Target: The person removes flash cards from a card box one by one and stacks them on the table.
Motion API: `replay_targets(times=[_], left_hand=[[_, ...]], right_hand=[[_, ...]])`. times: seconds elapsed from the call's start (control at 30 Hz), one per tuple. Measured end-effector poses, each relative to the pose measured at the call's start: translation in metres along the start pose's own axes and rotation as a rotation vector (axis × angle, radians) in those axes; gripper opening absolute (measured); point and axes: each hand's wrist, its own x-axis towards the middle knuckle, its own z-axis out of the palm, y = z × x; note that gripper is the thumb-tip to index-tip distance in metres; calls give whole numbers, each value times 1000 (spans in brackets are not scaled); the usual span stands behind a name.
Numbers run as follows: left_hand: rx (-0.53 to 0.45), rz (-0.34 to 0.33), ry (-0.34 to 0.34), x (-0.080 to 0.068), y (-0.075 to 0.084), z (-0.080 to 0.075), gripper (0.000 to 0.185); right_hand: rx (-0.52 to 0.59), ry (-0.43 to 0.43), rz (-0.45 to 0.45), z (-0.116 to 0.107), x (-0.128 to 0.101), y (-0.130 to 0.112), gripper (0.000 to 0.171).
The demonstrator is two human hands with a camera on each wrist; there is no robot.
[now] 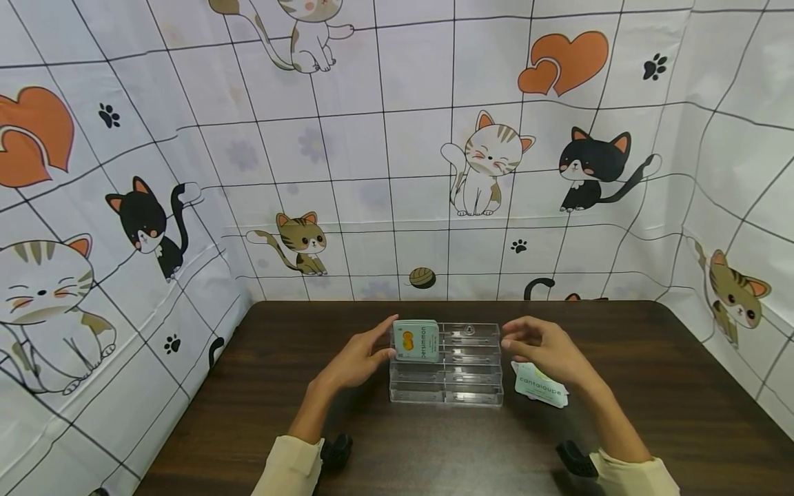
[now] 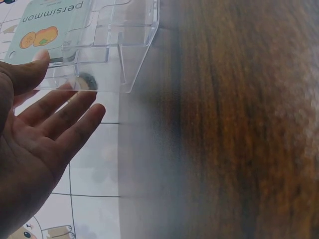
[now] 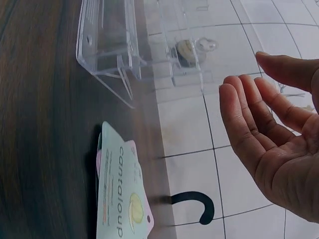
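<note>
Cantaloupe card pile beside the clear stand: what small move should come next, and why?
Probably the right hand, open and empty, drops to the pale green cantaloupe card lying on the dark wooden table. The clear acrylic tiered stand holds only the persimmon card, which the left hand touches.

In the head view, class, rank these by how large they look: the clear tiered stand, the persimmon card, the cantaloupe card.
1. clear tiered stand, clearly largest.
2. and 3. persimmon card and cantaloupe card: they look alike in size; the cantaloupe card lies flat and partly behind the right hand, so no ranking.
</note>
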Motion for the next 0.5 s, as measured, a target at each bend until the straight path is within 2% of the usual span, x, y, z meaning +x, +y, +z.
replay_targets(times=[0.5], left_hand=[[-7, 23, -5, 0, 0, -1, 72]], right_hand=[[1, -4, 21, 20, 10, -10, 39]])
